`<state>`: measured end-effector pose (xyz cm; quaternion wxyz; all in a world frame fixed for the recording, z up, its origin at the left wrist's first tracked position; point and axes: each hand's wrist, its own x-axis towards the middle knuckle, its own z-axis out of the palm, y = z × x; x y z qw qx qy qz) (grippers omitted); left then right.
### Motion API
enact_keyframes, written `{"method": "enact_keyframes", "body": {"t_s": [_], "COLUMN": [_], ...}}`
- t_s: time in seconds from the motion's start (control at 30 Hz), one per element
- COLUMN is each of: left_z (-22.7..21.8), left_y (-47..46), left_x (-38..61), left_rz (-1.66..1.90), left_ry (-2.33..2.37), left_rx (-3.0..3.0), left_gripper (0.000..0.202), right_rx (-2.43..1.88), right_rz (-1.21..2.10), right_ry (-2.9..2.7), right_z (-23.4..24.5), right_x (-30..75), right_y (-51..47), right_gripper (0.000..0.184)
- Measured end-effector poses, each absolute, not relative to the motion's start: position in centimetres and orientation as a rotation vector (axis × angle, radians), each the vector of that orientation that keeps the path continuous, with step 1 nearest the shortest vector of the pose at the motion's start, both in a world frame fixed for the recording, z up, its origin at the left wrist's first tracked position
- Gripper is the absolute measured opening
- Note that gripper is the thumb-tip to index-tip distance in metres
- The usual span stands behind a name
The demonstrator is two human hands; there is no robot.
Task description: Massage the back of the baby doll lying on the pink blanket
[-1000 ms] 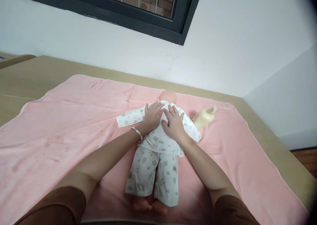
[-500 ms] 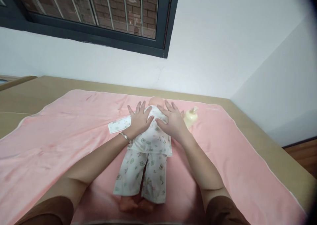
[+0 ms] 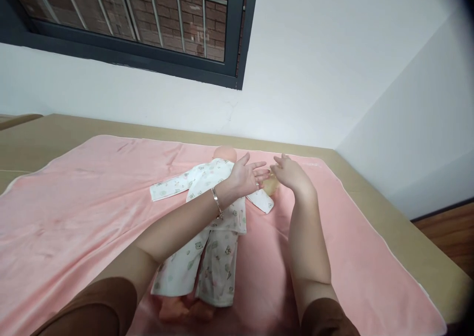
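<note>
A baby doll lies lengthwise with its head (image 3: 224, 153) at the far end, dressed in a white patterned top (image 3: 202, 178) and matching trousers (image 3: 217, 267). Its bare feet (image 3: 174, 309) point toward me. My left hand (image 3: 246, 177), palm turned up and fingers spread, hovers over the doll's right-side shoulder with nothing in it. Just right of the doll, partly covered by my fingers, is a pale yellow squeeze bottle (image 3: 271, 184). My right hand (image 3: 293, 173) hangs over it, fingers extended to the left and apart; whether they touch it I cannot tell.
A pink blanket (image 3: 322, 237) covers most of the wooden tabletop (image 3: 296, 145). Behind stands a white wall (image 3: 289, 79) with a dark-framed window (image 3: 233, 40) and bars. Another wall closes off the right side.
Both hands have left the doll's upper body and moved right, toward the yellow bottle. The left palm has turned up. The doll's sleeve on the right now shows. The view has shifted slightly.
</note>
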<state>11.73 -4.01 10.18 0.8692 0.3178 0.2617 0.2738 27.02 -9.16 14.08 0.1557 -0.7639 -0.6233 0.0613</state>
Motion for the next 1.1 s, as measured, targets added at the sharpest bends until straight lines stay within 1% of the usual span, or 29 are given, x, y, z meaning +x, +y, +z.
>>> {"method": "enact_keyframes", "body": {"t_s": [0.1, 0.27, 0.4, 0.5, 0.6, 0.73, 0.8, 0.9, 0.97, 1.03, 1.1], "left_z": [10.7, 11.0, 10.5, 10.2, 10.3, 11.7, 12.8, 14.7, 15.7, 16.1, 15.9], "left_y": [-3.9, -4.3, -5.1, -5.9, -6.6, -7.4, -7.9, -9.0, -9.8, -10.6, -11.2], "left_x": [13.2, 13.7, 12.0, 9.4, 6.5, 3.2, 1.7, -0.6, -1.9, -2.6, -2.4], "left_rz": [0.554, 0.526, 0.494, 0.488, 0.487, 0.542, 0.574, 0.644, 0.711, 0.762, 0.770], "left_ry": [0.494, 0.386, 0.317, 0.350, 0.359, 0.232, 0.166, 0.181, 0.215, 0.218, 0.199], "left_rx": [0.555, 0.467, 0.460, 0.490, 0.513, 0.532, 0.556, 0.615, 0.687, 0.759, 0.807], "left_gripper": [0.070, 0.069, 0.068, 0.068, 0.072, 0.072, 0.072, 0.074, 0.076, 0.076, 0.078], "right_rx": [-2.285, -2.387, -2.395, -2.351, -2.117, -1.669, -1.486, -1.237, -1.104, -1.011, -0.948], "right_rz": [0.143, -0.001, 0.003, -0.061, -0.129, -0.027, -0.069, -0.274, -0.348, -0.373, -0.402], "right_ry": [-1.855, -1.938, -1.904, -1.820, -1.878, -2.107, -2.197, -2.240, -2.252, -2.280, -2.302], "right_z": [13.9, 13.5, 13.0, 12.8, 12.8, 12.2, 11.5, 9.9, 9.0, 8.5, 8.6], "right_x": [26.2, 25.9, 26.0, 24.9, 22.6, 18.3, 16.3, 13.6, 12.2, 11.1, 10.5], "right_y": [-8.9, -8.6, -8.5, -8.6, -9.3, -10.8, -11.7, -13.2, -14.5, -15.8, -16.9], "right_gripper": [0.039, 0.040, 0.043, 0.047, 0.050, 0.056, 0.064, 0.083, 0.093, 0.097, 0.096]}}
